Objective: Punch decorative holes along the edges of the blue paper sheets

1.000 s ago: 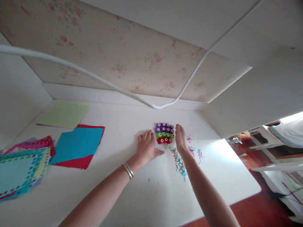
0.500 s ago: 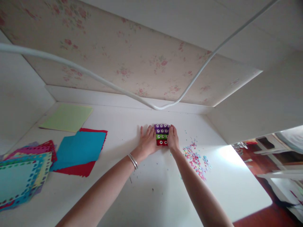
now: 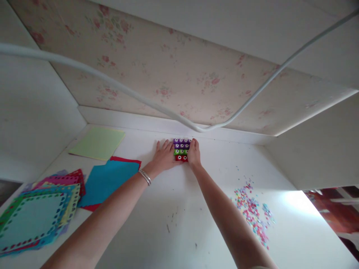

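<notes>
A small block of rows studded with round white eyes lies on the white tabletop near the back edge. Two rows are purple, one is green and the nearest is red. My left hand holds the block's left side, thumb along the near edge, index finger against its side and the other fingers spread on the table. Curled round the right side is my right hand, hiding the ends of the rows. A silver bracelet circles my left wrist.
Blue felt over red, a pale green sheet and a stack of punched-edge coloured sheets lie left. Colourful sequin-like bits are scattered right. A white cable hangs in front of the floral wall.
The view has shifted, so the sheets and scattered bits appear farther right. Both hands and the block appear slightly farther left and closer to the back edge, with the hold kept.
</notes>
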`<state>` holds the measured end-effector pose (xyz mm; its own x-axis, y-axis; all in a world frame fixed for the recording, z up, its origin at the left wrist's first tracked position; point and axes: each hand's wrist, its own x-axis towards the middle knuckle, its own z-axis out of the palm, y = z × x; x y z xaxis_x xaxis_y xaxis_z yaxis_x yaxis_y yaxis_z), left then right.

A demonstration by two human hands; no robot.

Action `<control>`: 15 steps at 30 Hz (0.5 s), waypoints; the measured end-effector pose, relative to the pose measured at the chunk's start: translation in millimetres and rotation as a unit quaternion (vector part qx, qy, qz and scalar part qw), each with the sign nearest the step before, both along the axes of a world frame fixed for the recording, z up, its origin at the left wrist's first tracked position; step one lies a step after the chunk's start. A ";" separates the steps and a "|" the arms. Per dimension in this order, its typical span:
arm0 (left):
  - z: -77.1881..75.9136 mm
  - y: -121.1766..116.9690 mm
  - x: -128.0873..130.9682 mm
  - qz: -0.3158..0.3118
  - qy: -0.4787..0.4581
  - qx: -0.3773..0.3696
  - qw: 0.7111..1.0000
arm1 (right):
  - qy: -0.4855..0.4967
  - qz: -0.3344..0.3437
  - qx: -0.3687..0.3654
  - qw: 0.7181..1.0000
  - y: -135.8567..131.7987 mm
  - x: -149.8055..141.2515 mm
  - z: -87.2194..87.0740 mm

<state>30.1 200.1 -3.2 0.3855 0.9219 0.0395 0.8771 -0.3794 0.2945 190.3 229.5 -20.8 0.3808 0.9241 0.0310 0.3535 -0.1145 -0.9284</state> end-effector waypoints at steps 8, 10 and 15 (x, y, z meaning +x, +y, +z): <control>12.0 27.3 -34.3 0.004 0.004 -0.028 1.000 | 0.056 0.011 0.016 0.998 26.1 -13.7 -2.3; 20.9 22.9 -37.1 0.009 -0.002 -0.026 1.000 | 0.060 0.017 0.033 0.998 14.1 -5.3 2.5; 57.9 -64.6 -26.1 -0.023 -0.044 -0.014 0.999 | 0.084 0.058 0.070 0.992 -56.7 16.7 14.4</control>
